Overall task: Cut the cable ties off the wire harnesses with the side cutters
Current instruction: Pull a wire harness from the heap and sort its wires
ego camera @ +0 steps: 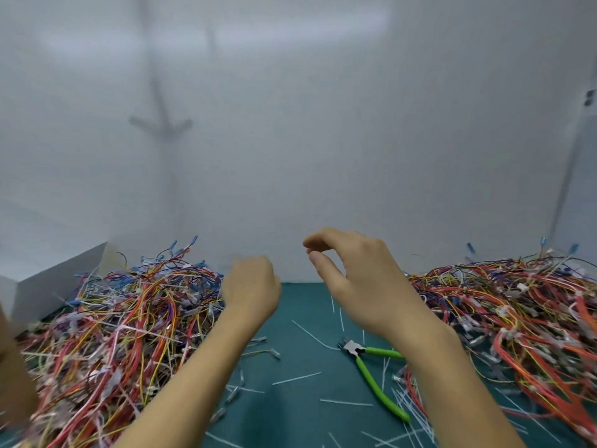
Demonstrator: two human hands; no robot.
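Note:
The side cutters (371,370), with green handles, lie on the green mat (300,412) just under my right forearm, jaws pointing to the far left. My right hand (352,273) hovers above the mat with fingers loosely curved, thumb and forefinger apart, holding nothing. My left hand (252,286) is raised at the right edge of the left wire harness pile (122,321). Its fingers bend away from me and are blurred, and nothing shows in them. A second wire harness pile (517,312) fills the right side. Cut white cable ties (297,378) lie scattered on the mat.
A white box (48,282) stands at the far left behind the left pile. White walls close off the back and sides. A strip of green mat runs between the two piles, littered with tie offcuts and small connector pieces (269,352).

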